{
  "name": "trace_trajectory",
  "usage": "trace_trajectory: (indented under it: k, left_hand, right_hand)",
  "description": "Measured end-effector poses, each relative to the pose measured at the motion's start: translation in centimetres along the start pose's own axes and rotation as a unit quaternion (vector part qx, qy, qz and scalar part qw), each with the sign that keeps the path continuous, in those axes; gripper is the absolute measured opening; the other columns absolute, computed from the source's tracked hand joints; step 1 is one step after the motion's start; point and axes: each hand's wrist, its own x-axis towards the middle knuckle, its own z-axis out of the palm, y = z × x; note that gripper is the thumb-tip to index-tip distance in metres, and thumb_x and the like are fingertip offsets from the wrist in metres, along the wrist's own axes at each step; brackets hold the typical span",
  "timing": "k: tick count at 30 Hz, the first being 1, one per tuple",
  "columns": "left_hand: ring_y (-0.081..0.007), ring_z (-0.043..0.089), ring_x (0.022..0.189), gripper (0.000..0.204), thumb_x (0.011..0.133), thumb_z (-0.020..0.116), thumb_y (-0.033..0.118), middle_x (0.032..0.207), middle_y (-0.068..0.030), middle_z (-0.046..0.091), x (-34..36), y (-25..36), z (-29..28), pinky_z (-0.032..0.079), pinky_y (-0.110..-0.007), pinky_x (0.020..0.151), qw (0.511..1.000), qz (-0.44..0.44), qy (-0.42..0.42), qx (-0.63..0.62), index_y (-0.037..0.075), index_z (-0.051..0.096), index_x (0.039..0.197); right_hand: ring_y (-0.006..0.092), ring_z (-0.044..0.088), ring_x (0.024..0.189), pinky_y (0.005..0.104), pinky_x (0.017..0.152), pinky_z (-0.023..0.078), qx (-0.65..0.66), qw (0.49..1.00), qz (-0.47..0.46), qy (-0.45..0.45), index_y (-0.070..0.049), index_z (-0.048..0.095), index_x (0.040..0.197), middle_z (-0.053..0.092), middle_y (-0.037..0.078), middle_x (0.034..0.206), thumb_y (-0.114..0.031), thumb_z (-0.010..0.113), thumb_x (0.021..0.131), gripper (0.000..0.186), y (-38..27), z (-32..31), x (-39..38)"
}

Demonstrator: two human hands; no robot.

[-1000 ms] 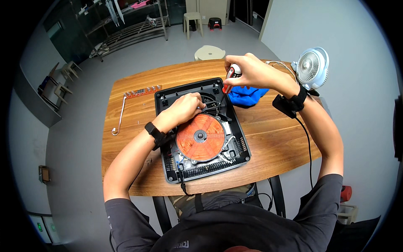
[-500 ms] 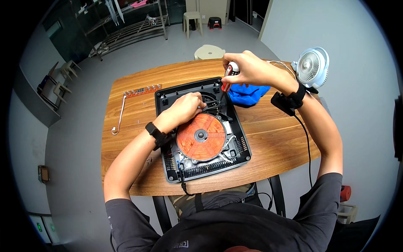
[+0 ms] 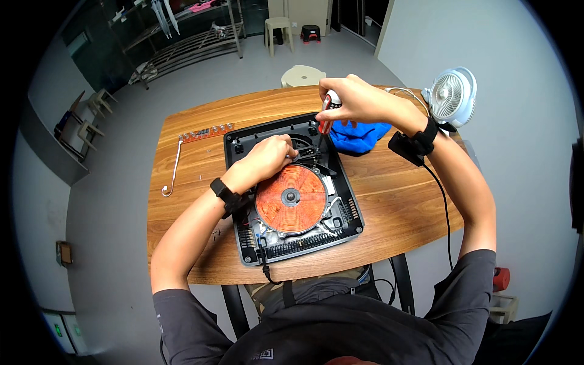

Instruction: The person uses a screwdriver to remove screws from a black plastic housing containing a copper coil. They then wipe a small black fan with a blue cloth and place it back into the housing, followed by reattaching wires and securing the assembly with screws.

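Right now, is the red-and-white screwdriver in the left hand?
No, the red-and-white screwdriver is in the right hand, while the left hand reaches into the open black housing.

You're in room like small workshop or repair space, though dark upper left makes this unsure. Signs: opened appliance (image 3: pixel 291 210) and red-white screwdriver (image 3: pixel 325 126) at centre, wood-grain table (image 3: pixel 395 201), metal rack (image 3: pixel 194 53) upper left, stools (image 3: pixel 278 23) top centre, grey floor (image 3: pixel 115 201) left.

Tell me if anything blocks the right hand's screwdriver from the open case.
Nothing visible does. The screwdriver points down over the far right part of the case; the left hand is left of the shaft, the blue cloth outside.
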Motion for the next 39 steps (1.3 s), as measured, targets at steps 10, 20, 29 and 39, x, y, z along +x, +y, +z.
trace_trajectory:
  k: [10, 20, 29, 39]
  left_hand:
    - [-0.0351, 0.068, 0.1, 0.017, 0.09, 0.074, 0.01, 0.103, -0.0155, 0.071, 0.0, 0.0, -0.2, 0.057, -0.043, 0.09, 1.0, 0.017, 0.001, 0.01, 0.0, 0.08, 0.102]
    - [-0.0338, 0.069, 0.1, 0.019, 0.088, 0.076, 0.008, 0.104, -0.0148, 0.071, 0.2, 0.4, -0.9, 0.057, -0.042, 0.089, 1.0, 0.017, -0.023, 0.013, 0.001, 0.08, 0.105]
    - [-0.0354, 0.069, 0.098, 0.013, 0.09, 0.076, 0.01, 0.101, -0.0147, 0.071, 0.3, 0.6, -0.8, 0.057, -0.043, 0.088, 0.999, 0.026, -0.011, 0.014, 0.0, 0.08, 0.098]
    - [-0.0335, 0.069, 0.101, 0.02, 0.09, 0.074, 0.01, 0.108, -0.0139, 0.071, 0.6, 0.8, -1.1, 0.057, -0.042, 0.091, 0.999, 0.016, -0.032, 0.031, 0.001, 0.079, 0.107]
  right_hand:
    - [0.0417, 0.069, 0.097, 0.049, 0.085, 0.053, -0.137, 0.99, -0.003, -0.034, 0.0, 0.058, 0.111, 0.072, 0.023, 0.105, -0.036, 0.058, 0.104, 0.036, -1.1, -1.6, 0.3]
    - [0.0468, 0.071, 0.097, 0.0538, 0.086, 0.056, -0.198, 0.979, 0.041, -0.028, 0.006, 0.06, 0.109, 0.072, 0.03, 0.094, -0.042, 0.048, 0.11, 0.049, -3.0, -1.2, 0.6]
    - [0.0394, 0.074, 0.079, 0.0488, 0.077, 0.06, -0.081, 0.973, 0.178, -0.123, 0.011, 0.06, 0.105, 0.073, 0.027, 0.082, -0.04, 0.05, 0.108, 0.052, -6.0, -3.2, 0.3]
    - [0.049, 0.069, 0.096, 0.0519, 0.085, 0.057, -0.215, 0.976, 0.04, -0.016, 0.003, 0.048, 0.122, 0.073, 0.027, 0.104, -0.026, 0.05, 0.101, 0.036, -1.5, -1.0, 1.3]
